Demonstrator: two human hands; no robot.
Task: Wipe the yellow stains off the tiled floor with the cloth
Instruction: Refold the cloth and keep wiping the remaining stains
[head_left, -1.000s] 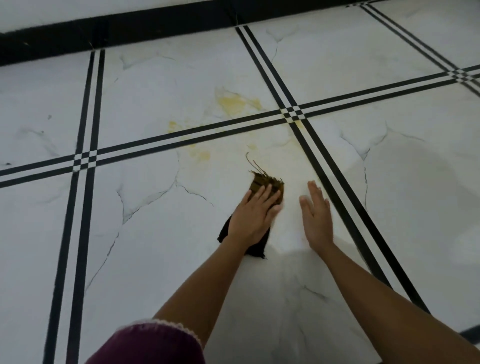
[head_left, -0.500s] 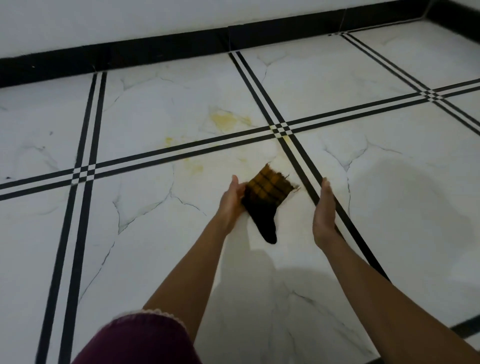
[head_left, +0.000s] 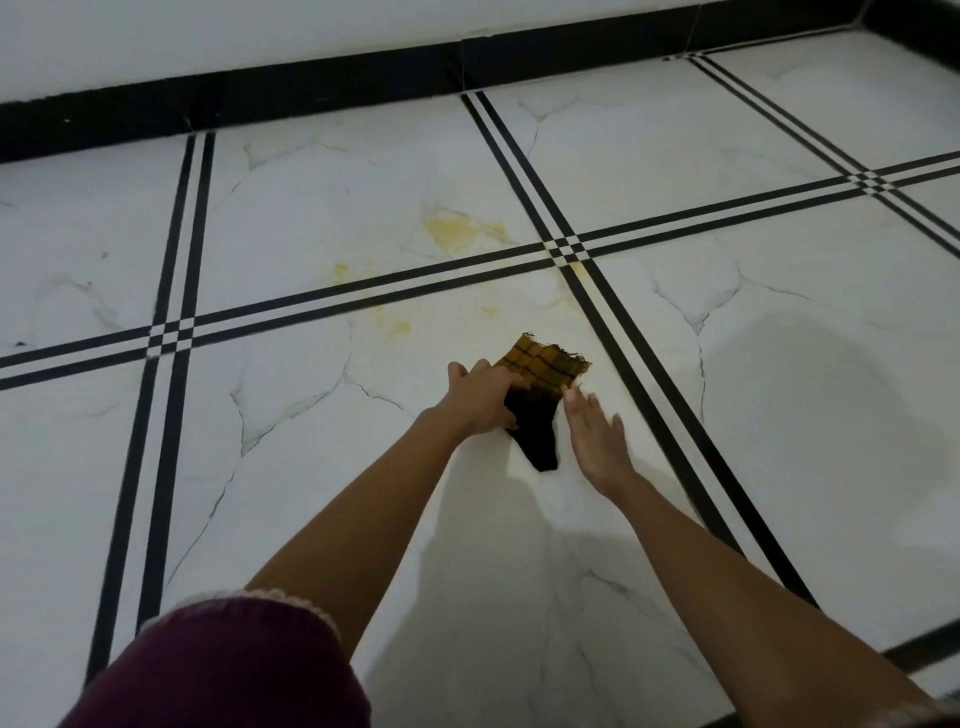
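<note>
Checked cloth gripped by left hand, right hand released with fingers spread beside it, yellow stains seen on tiled floor toward far edge

The white tiled floor under me carries black double stripes. Yellow stains lie either side of one stripe, toward the far edge, beyond my cloth.

Yellow-black checked cloth; white marbled floor, black double stripes; yellow stains.
</note>
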